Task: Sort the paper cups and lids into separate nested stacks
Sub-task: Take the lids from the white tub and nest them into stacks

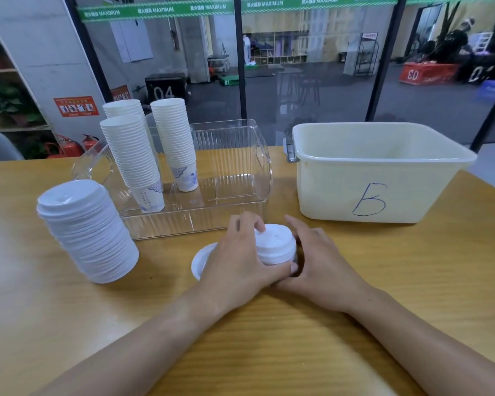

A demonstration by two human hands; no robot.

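Observation:
A short stack of white lids stands on the wooden table, near its middle. My left hand grips it from the left, thumb curled across its front. My right hand cups it from the right, fingers curved round its far side. A single loose lid lies just left of my left hand, partly hidden by it. A tall leaning stack of white lids stands at the left. Three tall nested stacks of paper cups stand in the clear plastic tray.
A cream plastic tub marked with a hand-drawn B stands at the right, with nothing visible inside. Behind the table runs a glass wall. Bare wood table lies in front of my hands.

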